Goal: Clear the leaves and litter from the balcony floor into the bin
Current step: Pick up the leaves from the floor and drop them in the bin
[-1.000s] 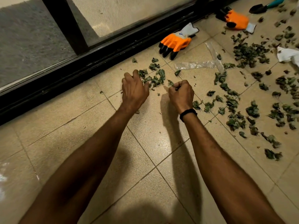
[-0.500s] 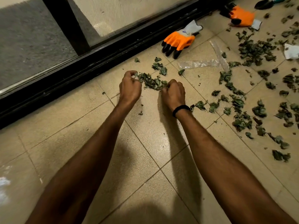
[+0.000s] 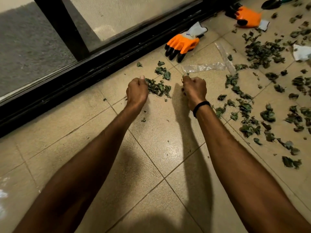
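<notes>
From my remote seat I see both forearms reaching out over the tiled floor (image 3: 151,148) toward the black door track (image 3: 101,64) that runs along the far side. The left hand (image 3: 137,93) is balled up, knuckles toward me and thumb on top, pressed against the left edge of a small pile of leaves (image 3: 159,88). Its fingers curl out of my sight, so I cannot tell whether it has any leaves in it. The right hand (image 3: 195,91), with a black wristband (image 3: 201,106) just behind it, is clenched on the right of that pile and apart from it. Green bits poke out of the far end and the left side of the fist, so it is grasping leaves.

The small pile lies between the two hands, and a few loose leaves sit just beyond it. Many more scattered leaves (image 3: 267,114) cover the tiles to the right, thickest toward the far right. A clear plastic strip (image 3: 204,66) lies just beyond the right hand. Beyond that, an orange glove (image 3: 182,46) rests beside the track, and a second orange glove (image 3: 249,16) sits farther right. A dark trowel (image 3: 272,3) shows at the far right edge, and a white scrap (image 3: 301,52) lies among the leaves.
</notes>
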The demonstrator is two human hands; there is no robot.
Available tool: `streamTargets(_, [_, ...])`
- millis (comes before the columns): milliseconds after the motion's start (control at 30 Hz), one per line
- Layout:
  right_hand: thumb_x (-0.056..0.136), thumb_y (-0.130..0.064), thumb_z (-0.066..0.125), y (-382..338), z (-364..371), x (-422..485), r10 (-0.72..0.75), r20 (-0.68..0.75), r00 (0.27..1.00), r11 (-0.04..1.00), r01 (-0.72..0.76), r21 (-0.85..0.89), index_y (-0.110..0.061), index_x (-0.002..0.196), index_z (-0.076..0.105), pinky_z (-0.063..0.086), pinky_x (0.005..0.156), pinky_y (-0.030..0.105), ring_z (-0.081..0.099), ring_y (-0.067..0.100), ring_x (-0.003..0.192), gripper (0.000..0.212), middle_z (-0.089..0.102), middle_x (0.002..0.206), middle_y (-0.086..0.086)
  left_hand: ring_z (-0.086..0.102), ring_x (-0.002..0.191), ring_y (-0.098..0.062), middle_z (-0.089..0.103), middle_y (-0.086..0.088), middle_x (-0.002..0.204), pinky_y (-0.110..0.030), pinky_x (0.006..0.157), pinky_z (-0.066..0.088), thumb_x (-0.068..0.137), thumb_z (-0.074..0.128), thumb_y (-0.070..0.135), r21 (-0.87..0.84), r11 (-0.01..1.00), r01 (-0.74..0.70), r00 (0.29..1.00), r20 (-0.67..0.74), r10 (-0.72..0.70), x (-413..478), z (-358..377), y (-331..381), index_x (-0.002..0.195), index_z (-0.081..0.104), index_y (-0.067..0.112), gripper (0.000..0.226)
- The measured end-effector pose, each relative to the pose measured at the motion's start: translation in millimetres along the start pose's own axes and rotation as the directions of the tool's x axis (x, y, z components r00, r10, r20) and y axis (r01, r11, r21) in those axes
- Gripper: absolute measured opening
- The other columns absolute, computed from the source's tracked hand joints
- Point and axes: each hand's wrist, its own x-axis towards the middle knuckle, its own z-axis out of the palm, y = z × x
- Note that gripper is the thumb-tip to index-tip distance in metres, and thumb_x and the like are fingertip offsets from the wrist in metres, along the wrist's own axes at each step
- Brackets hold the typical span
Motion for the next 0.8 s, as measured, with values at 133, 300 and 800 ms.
streamTargets(133, [0.098, -0.018, 0.053, -8.9, 10.1, 15.3, -0.154, -0.026, 0.988, 0.947, 0.14, -0.288, -0.012, 0.115, 0.056, 0.035, 0.074, 0.022, 0.05, 0.019, 0.087, 0.018, 0.054, 0.109, 0.004, 0.057, 0.09, -0.01, 0.059, 0.003, 0.109, -0.033, 0.078, 0.051, 0.108, 0.039, 0.016, 0.237, 0.953, -0.188, 0.98, 0.106, 0.167, 7.7, -1.6, 10.7, 0.122, 0.056, 0.009, 0.024])
streamTargets(300, [0.098, -0.015, 0.049, -8.0, 20.7, 18.1, -0.19, 0.1, 0.977, 0.813, 0.213, -0.541, -0.001, 0.125, 0.054, 0.041, 0.091, 0.037, 0.051, 0.037, 0.114, 0.031, 0.047, 0.13, 0.023, 0.059, 0.083, -0.019, 0.063, -0.003, 0.096, -0.029, 0.074, 0.049, 0.106, 0.038, 0.018, 0.394, 0.845, -0.362, 0.932, 0.174, 0.318, 22.0, -7.5, 22.1, 0.115, 0.057, 0.004, 0.025])
streamTargets(800, [0.091, -0.012, 0.057, -16.2, 23.0, 25.2, 0.055, 0.104, 0.993, 0.993, -0.065, 0.097, -0.019, 0.07, 0.061, 0.058, 0.083, 0.045, 0.062, 0.014, 0.069, 0.022, 0.063, 0.068, -0.003, 0.056, 0.098, -0.028, 0.056, -0.016, 0.117, -0.039, 0.078, 0.048, 0.105, 0.046, 0.032, 0.726, 0.642, -0.246, 0.965, 0.124, 0.23, 97.4, 12.4, 10.4, 0.13, 0.042, 0.009, 0.035])
